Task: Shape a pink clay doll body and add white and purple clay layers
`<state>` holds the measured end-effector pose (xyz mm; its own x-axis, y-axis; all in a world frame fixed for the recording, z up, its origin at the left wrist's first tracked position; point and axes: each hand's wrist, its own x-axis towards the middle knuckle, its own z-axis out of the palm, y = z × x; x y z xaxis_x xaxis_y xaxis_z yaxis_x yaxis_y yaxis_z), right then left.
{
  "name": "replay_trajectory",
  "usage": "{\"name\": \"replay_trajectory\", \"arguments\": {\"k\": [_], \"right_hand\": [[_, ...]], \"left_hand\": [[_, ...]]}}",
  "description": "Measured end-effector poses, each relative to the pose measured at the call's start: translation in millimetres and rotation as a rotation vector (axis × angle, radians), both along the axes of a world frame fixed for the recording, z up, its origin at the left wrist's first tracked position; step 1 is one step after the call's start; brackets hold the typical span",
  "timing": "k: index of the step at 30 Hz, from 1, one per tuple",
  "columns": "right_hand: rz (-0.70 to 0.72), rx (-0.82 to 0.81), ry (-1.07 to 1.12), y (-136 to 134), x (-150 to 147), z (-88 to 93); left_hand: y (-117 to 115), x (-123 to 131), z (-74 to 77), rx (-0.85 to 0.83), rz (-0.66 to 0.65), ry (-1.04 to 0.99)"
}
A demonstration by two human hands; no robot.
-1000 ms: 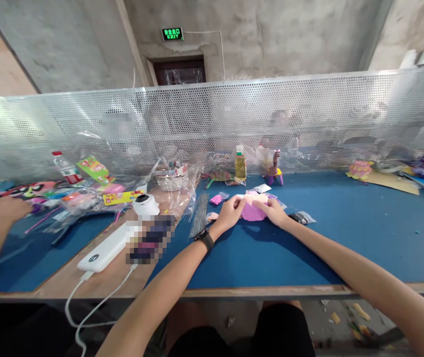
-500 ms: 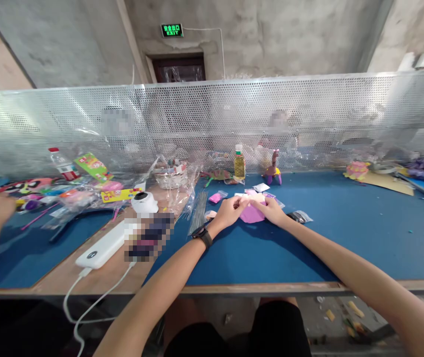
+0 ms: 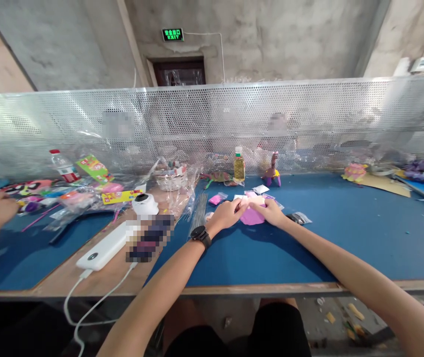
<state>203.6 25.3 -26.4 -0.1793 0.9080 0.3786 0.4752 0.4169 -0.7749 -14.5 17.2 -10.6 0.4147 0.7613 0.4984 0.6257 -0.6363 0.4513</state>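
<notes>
My left hand (image 3: 229,214), with a black watch (image 3: 200,236) on its wrist, pinches the upper left of a flat purple-pink piece of modelling clay (image 3: 252,216). From the other side my right hand (image 3: 271,212) closes on the same piece, its fingertips nearly meeting those of the left. Pale pink clay shows between the fingers; its exact shape is hidden. A pink clay packet (image 3: 217,198) lies beyond my left hand, and a white packet (image 3: 261,189) sits behind the piece. To the right of my right hand rests a small bag with dark contents (image 3: 299,217).
Thin metal wires (image 3: 199,213) lie left of my hands. A bottle of yellow liquid (image 3: 238,166) and a clay figure (image 3: 272,171) stand at the back before a perforated metal screen (image 3: 308,119). Left are a white power bank (image 3: 104,246) and a co-worker's hand (image 3: 0,210).
Both hands stay on the clay with only slight finger movement. The whole view has shifted slightly. At far left, the co-worker's hand has moved a little.
</notes>
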Motion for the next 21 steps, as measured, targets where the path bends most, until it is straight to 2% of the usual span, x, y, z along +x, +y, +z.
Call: {"name": "replay_trajectory", "arguments": {"k": [4,8,13,17,21], "right_hand": [[0.036,-0.043,0.072,4.1,0.6,-3.2],[0.034,-0.091,0.142,5.1,0.7,-3.7],[-0.018,-0.089,0.126,3.6,-2.1,0.7],[0.014,-0.033,0.19,1.7,-2.7,7.5],[0.036,-0.007,0.194,2.1,-0.5,9.7]], "left_hand": [[-1.1,1.0,0.0,-0.02,-0.023,-0.051],[-2.4,8.4,-2.2,-0.071,-0.112,-0.192],[1.8,19.2,-11.8,-0.309,-0.25,-0.395],[9.1,21.8,-17.8,-0.457,-0.267,-0.558],[11.0,19.2,-16.2,-0.509,-0.267,-0.59]]}}
